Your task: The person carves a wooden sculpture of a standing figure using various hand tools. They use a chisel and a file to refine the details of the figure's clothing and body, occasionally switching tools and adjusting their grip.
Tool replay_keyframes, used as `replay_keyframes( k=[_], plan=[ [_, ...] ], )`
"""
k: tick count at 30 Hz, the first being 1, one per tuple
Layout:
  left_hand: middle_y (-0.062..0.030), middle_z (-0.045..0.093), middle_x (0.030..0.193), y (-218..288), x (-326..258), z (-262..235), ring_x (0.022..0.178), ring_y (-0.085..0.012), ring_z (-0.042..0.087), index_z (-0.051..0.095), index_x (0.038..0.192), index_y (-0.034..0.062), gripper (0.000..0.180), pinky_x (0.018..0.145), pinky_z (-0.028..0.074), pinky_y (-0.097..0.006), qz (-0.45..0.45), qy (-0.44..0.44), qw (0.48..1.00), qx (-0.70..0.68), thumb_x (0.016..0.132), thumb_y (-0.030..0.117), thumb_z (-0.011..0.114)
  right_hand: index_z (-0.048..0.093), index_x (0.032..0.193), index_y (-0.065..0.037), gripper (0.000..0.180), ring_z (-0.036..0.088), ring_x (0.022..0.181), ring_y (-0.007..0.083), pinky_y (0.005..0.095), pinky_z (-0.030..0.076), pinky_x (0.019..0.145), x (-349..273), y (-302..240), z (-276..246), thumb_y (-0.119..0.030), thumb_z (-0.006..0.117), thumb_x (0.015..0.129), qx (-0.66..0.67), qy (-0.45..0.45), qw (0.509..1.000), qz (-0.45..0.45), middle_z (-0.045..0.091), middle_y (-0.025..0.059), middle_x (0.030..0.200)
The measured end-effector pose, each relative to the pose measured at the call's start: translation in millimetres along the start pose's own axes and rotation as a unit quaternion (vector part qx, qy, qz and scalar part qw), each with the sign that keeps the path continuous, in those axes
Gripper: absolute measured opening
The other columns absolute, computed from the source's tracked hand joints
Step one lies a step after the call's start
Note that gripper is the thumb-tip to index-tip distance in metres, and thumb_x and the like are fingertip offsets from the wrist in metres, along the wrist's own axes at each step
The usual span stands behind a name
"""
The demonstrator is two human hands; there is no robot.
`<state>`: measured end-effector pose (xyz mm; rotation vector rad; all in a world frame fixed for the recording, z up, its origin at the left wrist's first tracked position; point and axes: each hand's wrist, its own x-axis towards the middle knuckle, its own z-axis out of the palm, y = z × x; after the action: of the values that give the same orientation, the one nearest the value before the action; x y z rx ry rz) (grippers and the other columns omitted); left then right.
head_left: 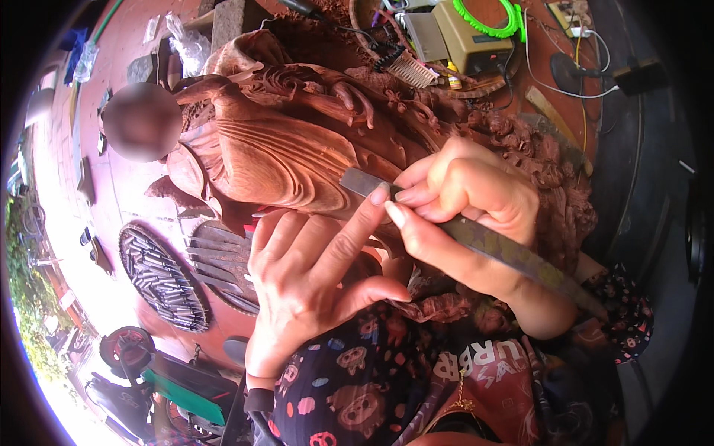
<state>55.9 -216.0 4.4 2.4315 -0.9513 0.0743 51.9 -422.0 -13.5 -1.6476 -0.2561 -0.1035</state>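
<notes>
A large reddish-brown wood carving [271, 160] with flowing, fold-like ridges lies across the view in front of me. My right hand [476, 197] is closed around a long flat metal bar tool [506, 253], worn and mottled. The bar slants from the lower right to a squared end over the carving's ridged surface; I cannot tell if that end touches the wood. My left hand [301, 271] lies beside the carving with its fingers apart. Its index fingertip touches the bar near the squared end, and its thumb points right.
At left on the floor stand a round tray [163, 275] of several slim metal tools and a second basket [223, 260] with longer blades. A motorbike [171, 386] is at the lower left. A beige box device [472, 37], a green ring [491, 18] and cables lie beyond the carving.
</notes>
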Motion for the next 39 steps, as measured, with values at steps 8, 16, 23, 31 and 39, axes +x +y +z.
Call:
replay_keyframes(
  k=[8, 16, 23, 31, 39],
  plan=[
    [-0.0004, 0.057, 0.072, 0, -7, -2, 0.066, -0.0203, 0.059, 0.067, 0.133, 0.0058, 0.082, 0.065, 0.049, -0.034, -0.001, -0.005, 1.000, 0.014, 0.078, 0.066, 0.067, 0.054, 0.072, -0.004, 0.028, 0.071, 0.079, 0.0232, 0.0307, 0.056, 0.064, 3, -10, 2, 0.010, 0.078, 0.074, -0.087, -0.028, 0.995, -0.046, 0.065, 0.0120, 0.079],
    [-0.0021, 0.061, 0.077, -4, -11, -2, 0.067, -0.0213, 0.060, 0.068, 0.133, 0.0065, 0.080, 0.067, 0.050, -0.035, -0.017, -0.004, 1.000, -0.016, 0.077, 0.065, 0.069, 0.055, 0.071, -0.001, 0.025, 0.071, 0.076, 0.0244, 0.0299, 0.055, 0.060, 6, -13, 4, 0.012, 0.077, 0.073, -0.121, -0.057, 0.988, -0.076, 0.065, 0.0140, 0.080],
    [-0.0024, 0.066, 0.094, 3, -7, -8, 0.087, -0.0210, 0.064, 0.067, 0.136, 0.0141, 0.076, 0.082, 0.047, -0.036, -0.024, -0.029, 0.999, -0.016, 0.077, 0.062, 0.069, 0.055, 0.073, 0.000, 0.023, 0.071, 0.074, 0.0238, 0.0296, 0.054, 0.058, 12, -26, -10, 0.012, 0.075, 0.073, -0.152, -0.085, 0.980, -0.097, 0.064, 0.0147, 0.081],
    [-0.0144, 0.068, 0.126, 4, -24, -9, 0.123, -0.0305, 0.062, 0.068, 0.127, 0.0068, 0.062, 0.108, 0.042, -0.048, -0.043, 0.065, 0.996, 0.039, 0.087, 0.055, 0.067, 0.041, 0.138, 0.015, 0.054, 0.071, 0.082, 0.0241, 0.0270, 0.059, 0.071, 58, -70, -50, -0.015, 0.051, 0.095, 0.027, -0.078, 0.984, 0.157, 0.060, 0.0266, 0.121],
    [-0.0142, 0.070, 0.122, 45, -8, 6, 0.127, -0.0275, 0.063, 0.062, 0.137, 0.0048, 0.066, 0.118, 0.038, -0.050, 0.127, 0.027, 0.972, -0.196, 0.089, 0.050, 0.065, 0.075, 0.098, 0.003, 0.015, 0.070, 0.091, 0.0194, 0.0303, 0.057, 0.087, 124, -31, -50, 0.008, 0.075, 0.084, 0.030, -0.394, 0.917, 0.050, 0.073, 0.0134, 0.099]
  ],
)
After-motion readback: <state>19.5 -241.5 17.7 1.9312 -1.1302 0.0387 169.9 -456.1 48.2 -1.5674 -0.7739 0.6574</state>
